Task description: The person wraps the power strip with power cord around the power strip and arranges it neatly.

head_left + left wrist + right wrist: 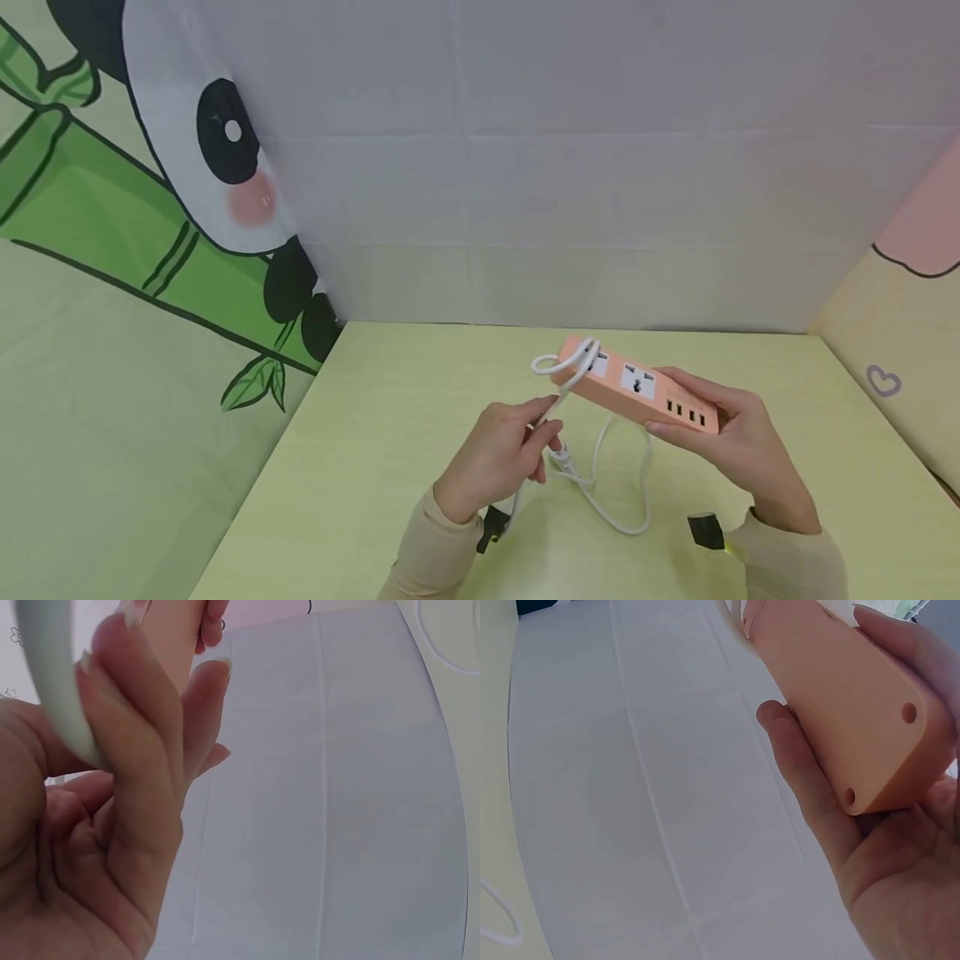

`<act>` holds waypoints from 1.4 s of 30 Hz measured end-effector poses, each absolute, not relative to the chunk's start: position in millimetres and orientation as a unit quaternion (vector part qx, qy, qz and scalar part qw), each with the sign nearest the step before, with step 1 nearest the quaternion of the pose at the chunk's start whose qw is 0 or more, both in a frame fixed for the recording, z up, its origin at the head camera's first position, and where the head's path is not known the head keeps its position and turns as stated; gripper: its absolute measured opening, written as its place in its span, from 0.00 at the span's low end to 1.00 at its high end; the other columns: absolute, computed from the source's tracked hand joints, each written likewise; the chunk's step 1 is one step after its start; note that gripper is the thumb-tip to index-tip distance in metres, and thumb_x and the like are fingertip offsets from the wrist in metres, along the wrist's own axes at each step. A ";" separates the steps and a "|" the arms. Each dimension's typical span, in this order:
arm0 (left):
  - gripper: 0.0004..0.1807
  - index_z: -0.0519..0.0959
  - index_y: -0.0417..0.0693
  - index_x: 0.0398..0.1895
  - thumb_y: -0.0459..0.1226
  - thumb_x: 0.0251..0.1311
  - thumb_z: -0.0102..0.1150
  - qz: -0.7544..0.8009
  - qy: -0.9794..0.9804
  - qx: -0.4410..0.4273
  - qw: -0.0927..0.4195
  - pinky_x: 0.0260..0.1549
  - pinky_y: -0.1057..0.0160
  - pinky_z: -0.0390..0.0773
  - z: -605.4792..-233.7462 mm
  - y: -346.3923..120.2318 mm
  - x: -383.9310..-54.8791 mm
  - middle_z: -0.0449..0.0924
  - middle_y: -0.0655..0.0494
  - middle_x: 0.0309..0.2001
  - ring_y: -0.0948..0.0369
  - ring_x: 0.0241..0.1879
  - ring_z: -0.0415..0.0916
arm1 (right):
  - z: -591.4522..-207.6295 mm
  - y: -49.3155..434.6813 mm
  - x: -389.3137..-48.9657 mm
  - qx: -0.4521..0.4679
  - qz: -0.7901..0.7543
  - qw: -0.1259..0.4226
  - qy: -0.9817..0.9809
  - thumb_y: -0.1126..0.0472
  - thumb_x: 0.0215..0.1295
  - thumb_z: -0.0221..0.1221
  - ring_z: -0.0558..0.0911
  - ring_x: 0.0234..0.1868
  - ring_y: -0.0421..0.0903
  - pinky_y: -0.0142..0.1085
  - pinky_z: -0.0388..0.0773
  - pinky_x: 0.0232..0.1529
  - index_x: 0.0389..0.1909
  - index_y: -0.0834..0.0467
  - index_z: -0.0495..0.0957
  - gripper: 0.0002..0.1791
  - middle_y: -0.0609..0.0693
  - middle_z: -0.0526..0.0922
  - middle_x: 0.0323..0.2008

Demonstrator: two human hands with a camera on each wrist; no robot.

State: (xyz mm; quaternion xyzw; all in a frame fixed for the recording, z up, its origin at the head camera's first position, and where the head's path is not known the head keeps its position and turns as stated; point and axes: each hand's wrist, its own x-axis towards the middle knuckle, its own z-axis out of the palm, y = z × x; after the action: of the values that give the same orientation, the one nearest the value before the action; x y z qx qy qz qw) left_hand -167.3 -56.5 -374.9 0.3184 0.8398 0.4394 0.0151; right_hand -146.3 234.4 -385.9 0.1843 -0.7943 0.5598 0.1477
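A pink power strip (611,386) with white sockets and a row of USB ports is held above the table by my right hand (738,433), which grips its right end between thumb and fingers. In the right wrist view the underside of the power strip (847,705) shows, with round holes near its corners. My left hand (506,454) pinches the white cord (573,379) between thumb and fingers, below the strip's left end. Part of that cord loops around this end. In the left wrist view the cord (56,682) runs blurred through the fingers. The white plug (561,458) appears just right of my left hand.
Slack white cord (647,500) curves over the pale yellow-green table (360,433) beneath the strip. A white cloth wall (570,192) stands behind the table, with a printed panda and bamboo (120,200) on the left side. Black wrist straps hang by both sleeves.
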 end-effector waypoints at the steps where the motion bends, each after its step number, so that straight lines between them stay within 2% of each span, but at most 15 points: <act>1: 0.20 0.75 0.39 0.66 0.34 0.74 0.53 0.447 0.838 0.312 0.017 0.22 0.71 0.78 -374.6 -56.4 -167.2 0.86 0.55 0.29 0.67 0.12 0.76 | -385.5 234.2 -146.4 0.184 0.557 0.151 -0.796 0.76 0.53 0.71 0.81 0.36 0.36 0.28 0.80 0.30 0.63 0.63 0.77 0.33 0.41 0.87 0.46; 4: 0.19 0.76 0.39 0.64 0.35 0.74 0.55 0.469 0.831 0.298 0.025 0.17 0.69 0.78 -374.2 -55.7 -166.9 0.86 0.53 0.29 0.62 0.12 0.78 | -384.7 232.8 -146.2 0.179 0.553 0.157 -0.798 0.76 0.53 0.72 0.82 0.36 0.36 0.28 0.80 0.30 0.63 0.63 0.77 0.34 0.41 0.87 0.46; 8: 0.18 0.77 0.41 0.63 0.36 0.73 0.56 0.482 0.828 0.285 0.033 0.17 0.68 0.78 -374.0 -54.9 -166.7 0.86 0.54 0.28 0.55 0.14 0.81 | -384.3 230.8 -145.2 0.171 0.551 0.162 -0.801 0.75 0.52 0.72 0.82 0.36 0.36 0.28 0.80 0.30 0.63 0.62 0.77 0.34 0.41 0.87 0.47; 12: 0.16 0.80 0.43 0.59 0.37 0.72 0.58 0.480 0.832 0.274 0.037 0.17 0.68 0.78 -372.6 -54.4 -166.2 0.85 0.56 0.27 0.60 0.14 0.80 | -383.5 229.7 -144.8 0.162 0.543 0.166 -0.807 0.74 0.53 0.73 0.82 0.35 0.37 0.29 0.79 0.29 0.63 0.60 0.78 0.33 0.41 0.87 0.46; 18: 0.09 0.82 0.39 0.47 0.35 0.70 0.60 0.488 0.834 0.254 0.038 0.20 0.68 0.80 -370.7 -53.2 -164.9 0.82 0.57 0.22 0.63 0.14 0.79 | -382.4 229.0 -145.5 0.141 0.541 0.170 -0.812 0.71 0.53 0.74 0.81 0.34 0.38 0.29 0.79 0.29 0.62 0.57 0.79 0.33 0.41 0.86 0.44; 24: 0.04 0.83 0.43 0.38 0.35 0.69 0.61 0.483 0.837 0.256 0.032 0.17 0.70 0.76 -369.1 -52.1 -163.7 0.81 0.61 0.20 0.68 0.13 0.77 | -383.0 229.6 -146.0 0.117 0.545 0.177 -0.811 0.70 0.54 0.74 0.82 0.34 0.37 0.28 0.80 0.31 0.64 0.57 0.78 0.34 0.40 0.86 0.47; 30: 0.03 0.83 0.45 0.36 0.34 0.68 0.61 0.472 0.839 0.270 0.025 0.17 0.71 0.71 -368.7 -51.8 -162.5 0.80 0.62 0.19 0.71 0.14 0.77 | -383.4 230.7 -146.4 0.099 0.555 0.170 -0.808 0.69 0.55 0.74 0.82 0.35 0.37 0.28 0.80 0.32 0.64 0.56 0.78 0.34 0.40 0.86 0.48; 37: 0.05 0.81 0.47 0.34 0.36 0.69 0.63 0.490 0.822 0.286 0.053 0.23 0.69 0.80 -368.4 -52.6 -158.9 0.80 0.60 0.21 0.71 0.15 0.78 | -385.5 240.3 -148.0 0.040 0.511 0.206 -0.833 0.63 0.56 0.75 0.79 0.31 0.35 0.27 0.77 0.27 0.66 0.53 0.78 0.34 0.32 0.84 0.44; 42: 0.07 0.80 0.48 0.35 0.39 0.72 0.59 0.485 0.812 0.321 0.036 0.21 0.70 0.79 -367.1 -52.0 -156.6 0.79 0.59 0.21 0.74 0.15 0.74 | -387.3 249.3 -148.8 0.019 0.516 0.203 -0.832 0.63 0.58 0.74 0.79 0.32 0.35 0.27 0.77 0.27 0.67 0.54 0.76 0.34 0.32 0.83 0.44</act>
State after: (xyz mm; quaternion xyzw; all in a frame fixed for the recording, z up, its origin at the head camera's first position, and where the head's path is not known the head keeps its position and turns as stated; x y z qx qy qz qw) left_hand -156.6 -52.0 -367.1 0.3212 0.8124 0.4853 0.0355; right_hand -148.8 249.3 -387.3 0.0185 -0.8317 0.5164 0.2034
